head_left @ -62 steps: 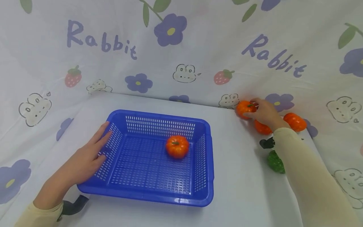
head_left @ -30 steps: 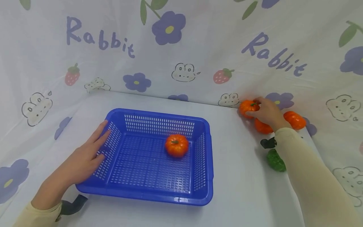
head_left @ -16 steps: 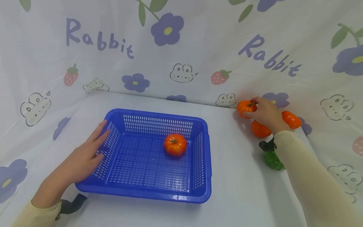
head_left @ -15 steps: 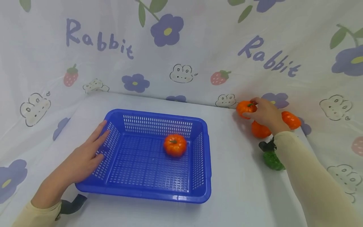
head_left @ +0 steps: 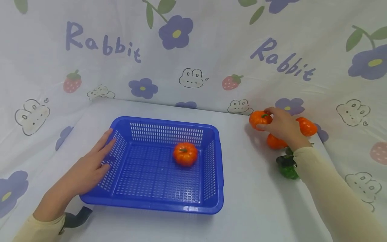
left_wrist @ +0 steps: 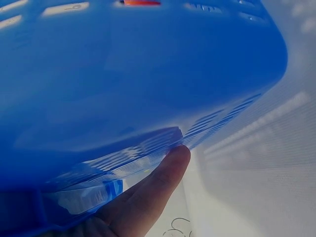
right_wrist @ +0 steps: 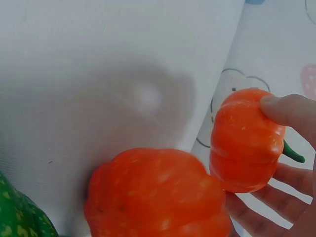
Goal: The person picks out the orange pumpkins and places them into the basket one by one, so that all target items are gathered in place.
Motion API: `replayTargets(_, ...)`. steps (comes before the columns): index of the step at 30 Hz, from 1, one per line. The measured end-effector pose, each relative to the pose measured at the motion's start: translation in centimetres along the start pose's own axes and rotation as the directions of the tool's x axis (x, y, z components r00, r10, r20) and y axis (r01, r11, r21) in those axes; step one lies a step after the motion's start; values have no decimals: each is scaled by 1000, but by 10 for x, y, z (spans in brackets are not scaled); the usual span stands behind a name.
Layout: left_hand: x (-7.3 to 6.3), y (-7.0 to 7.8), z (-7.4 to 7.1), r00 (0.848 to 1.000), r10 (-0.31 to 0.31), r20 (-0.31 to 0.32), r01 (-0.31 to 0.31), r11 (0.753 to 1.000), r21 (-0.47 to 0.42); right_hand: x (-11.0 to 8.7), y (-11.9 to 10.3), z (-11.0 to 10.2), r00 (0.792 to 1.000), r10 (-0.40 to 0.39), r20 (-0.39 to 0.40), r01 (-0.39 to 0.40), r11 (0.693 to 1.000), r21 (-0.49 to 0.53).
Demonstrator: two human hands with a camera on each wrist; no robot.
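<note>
My right hand (head_left: 284, 126) holds a small orange pumpkin (head_left: 260, 120) by its sides, thumb on one side and fingers on the other. In the right wrist view this pumpkin (right_wrist: 247, 140) shows its green stem toward the palm. A second orange pumpkin (right_wrist: 153, 195) sits close below that hand, partly hidden in the head view. My left hand (head_left: 87, 171) rests on the left side of a blue plastic basket (head_left: 145, 206), fingers spread over the rim. One finger (left_wrist: 163, 182) touches the basket wall in the left wrist view. Another orange pumpkin (head_left: 185, 154) sits inside the basket.
Beyond the right wrist lies one more orange pumpkin (head_left: 306, 127). A mottled green gourd-like vegetable (head_left: 288, 172) lies under the right forearm, partly covered. A printed cloth (head_left: 193, 60) hangs behind the white table (head_left: 248, 188).
My right hand and its pumpkin have come slightly nearer to me. The head view has shifted a little. My left hand keeps its place on the basket.
</note>
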State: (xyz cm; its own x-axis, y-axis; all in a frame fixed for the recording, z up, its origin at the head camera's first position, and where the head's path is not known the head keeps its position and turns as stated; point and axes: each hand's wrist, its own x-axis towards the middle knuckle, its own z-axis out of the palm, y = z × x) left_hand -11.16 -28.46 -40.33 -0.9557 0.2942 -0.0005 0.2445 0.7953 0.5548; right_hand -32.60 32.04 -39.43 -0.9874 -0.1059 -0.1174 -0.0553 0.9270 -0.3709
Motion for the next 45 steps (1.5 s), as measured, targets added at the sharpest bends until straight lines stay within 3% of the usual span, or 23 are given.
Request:
replayTargets(10,-2,-1,0,1000,-13,-3,13,1000,8,-10,-10,0,999,-43,-10,43,999,-15)
replayTargets(21,-1,0,0,1000,-15,-5,15,1000,14,-29,-12,4,999,-32,-10,32,999,1)
replayTargets(45,0,-2,1,1000,0,-5,0,1000,-2,-55,-35,11,981,-128,-148,141,987,81)
